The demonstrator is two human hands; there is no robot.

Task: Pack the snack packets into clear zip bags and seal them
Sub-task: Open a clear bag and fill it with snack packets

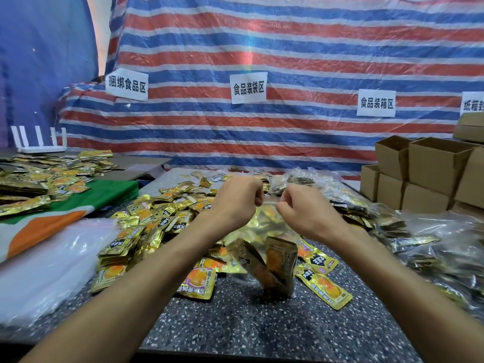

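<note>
While both hands meet above the middle of the desk [262,326], this looks like the sealing step. The left hand [237,199] and right hand [305,212] are each curled tight and pinching the top edge of the clear zip bag [262,224], knuckles nearly touching. The bag hangs down between the wrists, its bottom resting on the desk just in front of the loose snack packets [157,218] heaped toward the left side.

What a flimsy thing it is: thin, glossy film, almost invisible but for its glare. The gold packets inside [280,260] have slumped to the bottom, a couple standing on end. Whether the zip track is already pressed shut I can't tell; the fingers hide it.

The next move, I'd say, calls for running pinched fingertips outward along the strip to both corners, keeping the mouth flat. If it's sealed, the bag belongs with the filled bags [419,237] piled along the right edge, below the cardboard boxes [424,174]. Empty bags [52,263] wait at the left edge.
</note>
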